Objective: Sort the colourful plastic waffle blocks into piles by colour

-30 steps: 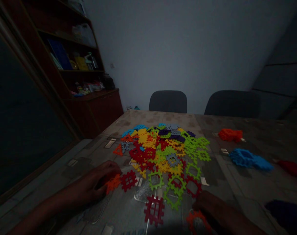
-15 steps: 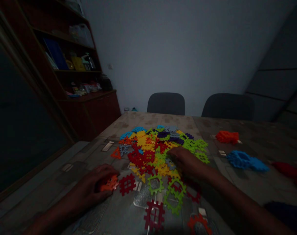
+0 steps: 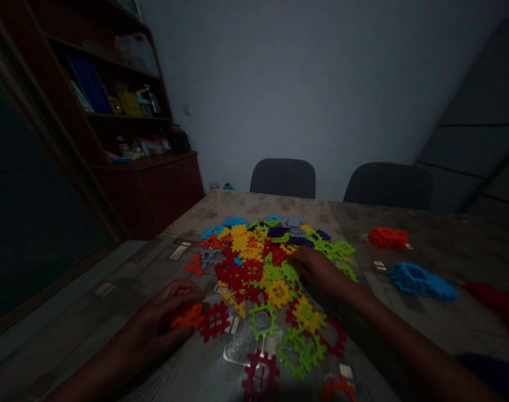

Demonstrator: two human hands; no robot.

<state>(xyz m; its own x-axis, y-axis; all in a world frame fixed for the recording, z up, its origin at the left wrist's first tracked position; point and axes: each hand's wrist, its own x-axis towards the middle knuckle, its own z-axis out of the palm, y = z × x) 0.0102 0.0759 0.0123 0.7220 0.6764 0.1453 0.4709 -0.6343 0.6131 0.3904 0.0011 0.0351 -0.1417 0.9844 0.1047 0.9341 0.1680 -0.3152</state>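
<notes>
On the left of the table my left hand (image 3: 164,318) curls around several orange interlocking plastic pieces (image 3: 189,317). A dark red window-shaped piece (image 3: 214,321) lies right beside its fingertips. My right hand (image 3: 310,265) reaches into the near right part of a mixed pile of toothed building pieces (image 3: 239,243). Its fingers are bent down and pressed together; what is under them is hidden. Close to it lie a yellow window piece (image 3: 278,293) and another yellow piece (image 3: 308,314). Green frame pieces (image 3: 262,321) and a dark red frame (image 3: 260,375) are spread nearer to me.
To the right are an orange stack (image 3: 388,238), a blue stack (image 3: 419,280) and red pieces (image 3: 495,298). Two grey chairs (image 3: 282,177) stand behind the table (image 3: 212,209). A shelf cabinet (image 3: 153,187) fills the far left. The room is dim.
Yellow pieces near my right hand have shifted toward me, one now resting by the near green frames. My left hand keeps its hold on the orange pieces. The view has turned slightly.
</notes>
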